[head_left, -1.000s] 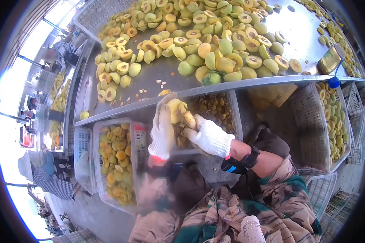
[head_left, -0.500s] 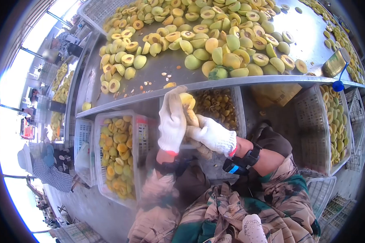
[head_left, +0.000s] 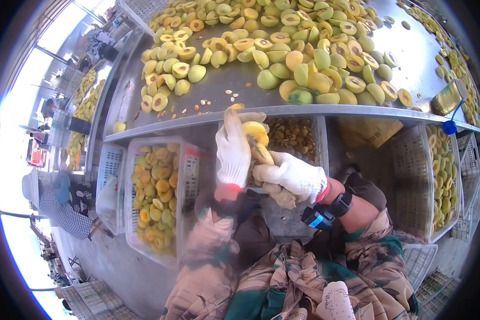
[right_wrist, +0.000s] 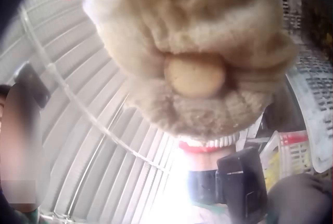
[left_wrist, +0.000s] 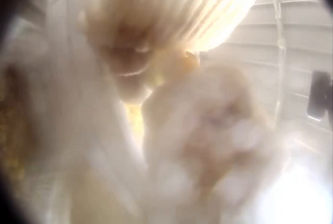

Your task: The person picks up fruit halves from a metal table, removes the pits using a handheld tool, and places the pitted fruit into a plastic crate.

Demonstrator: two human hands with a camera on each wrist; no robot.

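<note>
My left hand [head_left: 233, 152], in a white knit glove, holds a yellow stone-fruit piece [head_left: 255, 129] like a peach or apricot, fingers pointing up behind it. The gloved right hand [head_left: 293, 176] grips a short tool with a wooden handle [head_left: 262, 154], its tip right at the fruit; that tip is too small to make out. In the right wrist view, the handle's round butt [right_wrist: 195, 75] pokes out of the curled glove. The left wrist view is blurred by gloves close to the lens. Both hands are just off the table's front edge, over a crate.
Many halved fruits [head_left: 277, 53] cover the metal table [head_left: 218, 90], with pale kernels near its raised edge. Beneath are a crate of dark pits [head_left: 293, 138], a fruit crate [head_left: 157, 197] at left and another crate [head_left: 413, 181] at right. A tin can [head_left: 449, 98] stands near the right edge.
The fruit in my left hand has turned and sits lower against the tool. Both hands have shifted slightly right in view, and the camera view has shifted too.
</note>
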